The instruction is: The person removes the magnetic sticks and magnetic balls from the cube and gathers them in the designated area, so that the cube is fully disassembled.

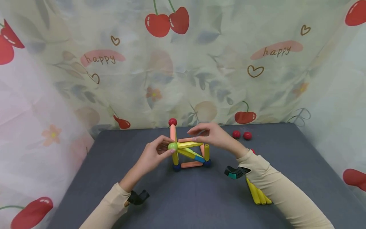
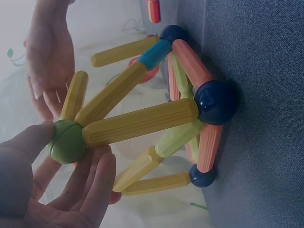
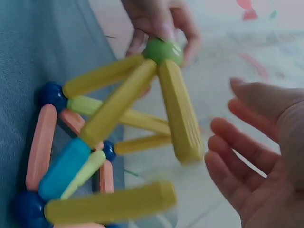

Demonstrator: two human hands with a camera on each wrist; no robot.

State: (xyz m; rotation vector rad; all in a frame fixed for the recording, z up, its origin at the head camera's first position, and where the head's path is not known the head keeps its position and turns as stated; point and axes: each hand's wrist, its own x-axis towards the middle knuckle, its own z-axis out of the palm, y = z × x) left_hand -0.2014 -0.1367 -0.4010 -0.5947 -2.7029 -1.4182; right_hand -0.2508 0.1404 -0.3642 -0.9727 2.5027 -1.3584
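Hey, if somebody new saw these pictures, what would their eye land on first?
Probably the colourful frame of faceted sticks and glossy balls at centre, where the left hand pinches a glossy green ball and the right hand hovers alongside, holding nothing. Next, likely the pair of red printed cherries, high on the pale patterned fabric backdrop. Then perhaps the separate yellow sticks on the dark grey tabletop at right, partly hidden by the beige sleeve.
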